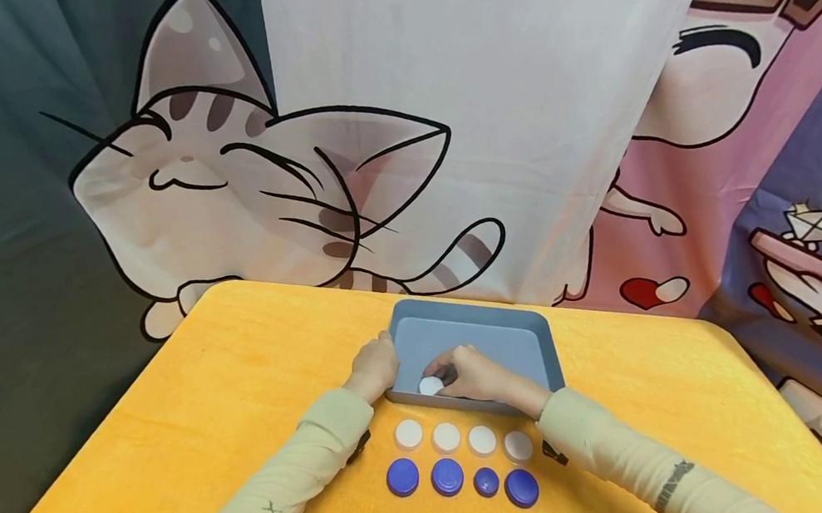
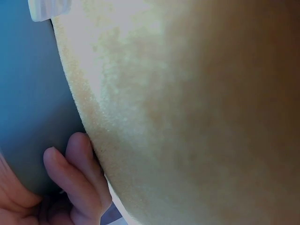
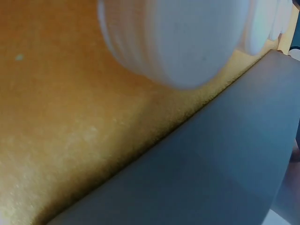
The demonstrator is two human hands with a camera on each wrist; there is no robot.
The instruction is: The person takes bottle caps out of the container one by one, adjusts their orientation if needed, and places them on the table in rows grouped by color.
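Note:
A grey-blue rectangular tray (image 1: pixel 476 338) lies on the yellow cloth. My left hand (image 1: pixel 375 366) grips its left side near the front corner; in the left wrist view bent fingers (image 2: pixel 77 176) lie against the tray wall (image 2: pixel 28 89). Inside the tray, at the front left, my right hand (image 1: pixel 474 375) pinches a white bottle cap (image 1: pixel 430 386) between thumb and fingers. Several white caps (image 1: pixel 446 437) stand in a row before the tray's front wall. In the right wrist view, a white cap (image 3: pixel 192 42) is close beside the tray wall (image 3: pixel 206 154); the right hand is mostly hidden there.
Nearest me is a row of several blue caps (image 1: pixel 447 477), one smaller than the others. The yellow cloth (image 1: pixel 270 346) covers the table, whose left edge slopes away. Behind it hangs a curtain (image 1: pixel 516 112) printed with cartoon figures.

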